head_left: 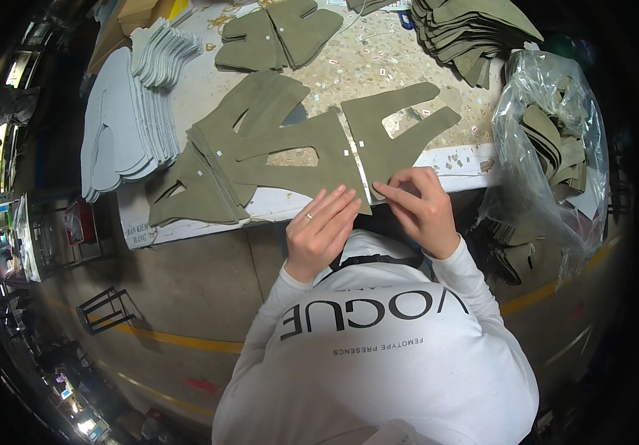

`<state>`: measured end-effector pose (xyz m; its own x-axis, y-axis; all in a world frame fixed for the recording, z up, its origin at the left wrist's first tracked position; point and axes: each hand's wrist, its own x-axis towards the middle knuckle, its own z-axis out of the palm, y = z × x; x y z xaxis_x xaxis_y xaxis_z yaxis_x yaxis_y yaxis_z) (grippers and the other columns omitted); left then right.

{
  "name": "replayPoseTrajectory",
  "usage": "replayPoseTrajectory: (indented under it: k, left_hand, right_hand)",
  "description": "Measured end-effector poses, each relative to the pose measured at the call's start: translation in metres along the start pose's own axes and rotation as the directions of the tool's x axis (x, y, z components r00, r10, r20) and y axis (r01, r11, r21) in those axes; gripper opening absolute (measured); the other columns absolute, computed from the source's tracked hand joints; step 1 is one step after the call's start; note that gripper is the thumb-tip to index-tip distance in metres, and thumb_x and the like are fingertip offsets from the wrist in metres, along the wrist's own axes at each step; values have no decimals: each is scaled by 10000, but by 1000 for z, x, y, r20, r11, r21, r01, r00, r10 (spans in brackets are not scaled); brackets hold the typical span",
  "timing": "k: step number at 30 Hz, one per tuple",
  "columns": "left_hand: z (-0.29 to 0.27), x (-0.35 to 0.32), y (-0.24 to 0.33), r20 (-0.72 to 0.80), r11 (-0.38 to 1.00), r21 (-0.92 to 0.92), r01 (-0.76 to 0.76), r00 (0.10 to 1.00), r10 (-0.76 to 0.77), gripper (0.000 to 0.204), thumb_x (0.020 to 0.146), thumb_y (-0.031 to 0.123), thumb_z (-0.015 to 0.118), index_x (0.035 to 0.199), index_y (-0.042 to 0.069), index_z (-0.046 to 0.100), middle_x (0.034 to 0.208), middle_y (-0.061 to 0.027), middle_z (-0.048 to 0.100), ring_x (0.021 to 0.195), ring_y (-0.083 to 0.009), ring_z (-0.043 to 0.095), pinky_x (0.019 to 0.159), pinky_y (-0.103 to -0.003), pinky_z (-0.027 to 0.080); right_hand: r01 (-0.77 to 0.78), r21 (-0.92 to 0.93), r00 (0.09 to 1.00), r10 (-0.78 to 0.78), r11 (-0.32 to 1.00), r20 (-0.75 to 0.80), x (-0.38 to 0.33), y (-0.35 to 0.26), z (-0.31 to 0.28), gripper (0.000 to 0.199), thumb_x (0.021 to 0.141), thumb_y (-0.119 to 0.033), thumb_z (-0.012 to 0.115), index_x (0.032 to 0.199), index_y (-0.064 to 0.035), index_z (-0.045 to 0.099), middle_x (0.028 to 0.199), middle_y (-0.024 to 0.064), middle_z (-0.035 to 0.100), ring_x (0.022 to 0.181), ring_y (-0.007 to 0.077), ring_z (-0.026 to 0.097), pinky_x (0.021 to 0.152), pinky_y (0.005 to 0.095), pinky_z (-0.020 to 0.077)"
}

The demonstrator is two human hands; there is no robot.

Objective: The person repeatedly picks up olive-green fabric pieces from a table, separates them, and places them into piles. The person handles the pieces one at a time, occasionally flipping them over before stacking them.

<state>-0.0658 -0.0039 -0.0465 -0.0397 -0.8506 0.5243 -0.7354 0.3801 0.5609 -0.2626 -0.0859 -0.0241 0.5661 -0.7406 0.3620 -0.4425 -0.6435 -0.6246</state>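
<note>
My left hand [323,228]: hub for all clock directions; fingers extended side by side, thumb side toward 3 o'clock, fingertips over the lower edge of the middle olive piece. I cannot tell how firmly they press.
My right hand [425,209]: at 3 o'clock; thumb and forefinger tips brought together at the lower corner of the right olive piece, other fingers curled. I cannot tell whether the material lies between the tips.
Right olive piece [367,141]: at 1 o'clock, flat, two prongs pointing toward 2 o'clock; one small white label on its left portion.
Middle olive piece [327,169]: between 11 and 12 o'clock; a narrow gap separates it from the right olive piece.
Fanned olive pieces [212,182]: between 9 and 10 o'clock, overlapping.
Grey stack [130,122]: at 10 o'clock.
Far olive stacks [249,48]: between 11 and 12 o'clock, side by side.
Tall olive stack [460,41]: at 1 o'clock, beyond the right olive piece.
Clear plastic bag [585,85]: between 2 and 3 o'clock, containing olive pieces.
</note>
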Motion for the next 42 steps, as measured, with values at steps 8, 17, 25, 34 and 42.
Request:
replayPoseTrajectory:
  k: [8, 17, 25, 34, 42]
  left_hand:
    - [5, -5, 4, -14, 1000, 22, 9, 1000, -9, 291, 748, 1, 726, 1036, 46, 742, 1105, -95, 708, 1098, -281, 659, 951, -445, 515]
    - [-59, 47, 1, 87, 1000, 25, -12, 996, 10, 250, 762, 107, 765, 1008, 72, 735, 1057, -85, 717, 999, -242, 692, 822, -332, 554]
    - [-114, 194, -136, -215, 921, 244, 304, 943, -254, 258, 871, 236, 689, 999, 16, 731, 883, -143, 733, 805, -253, 717, 742, -313, 543]
    - [-60, 176, -231, -255, 795, 420, 438, 898, -360, 348, 758, 294, 768, 980, 28, 738, 847, -162, 676, 781, -334, 658, 722, -409, 520]
    - [-64, 182, -216, -267, 767, 414, 490, 871, -412, 284, 760, 263, 772, 1004, 121, 736, 1029, -131, 635, 985, -329, 623, 825, -443, 514]
  right_hand:
    - [55, 20, 998, -55, 998, 27, -5, -2, -1, 456, 630, 34, 721, 1063, -112, 734, 926, 46, 596, 837, 238, 557, 737, 348, 482]
    - [94, 95, 989, -103, 991, 103, 42, 3, -40, 177, 810, -138, 712, 971, -66, 729, 880, 75, 599, 855, 257, 574, 751, 348, 483]
    - [266, -113, 928, -286, 957, -237, 215, 55, -35, 182, 862, -239, 677, 912, -81, 752, 847, 101, 674, 838, 304, 625, 768, 386, 491]
    - [-114, -184, 967, 66, 976, -245, 256, 117, 55, 258, 801, -276, 718, 968, -82, 749, 971, 161, 652, 973, 352, 579, 853, 421, 496]
    - [-60, -299, 954, -33, 952, -298, 250, 116, 59, 280, 765, -217, 752, 1001, -68, 722, 1039, 119, 598, 1048, 312, 528, 844, 405, 506]
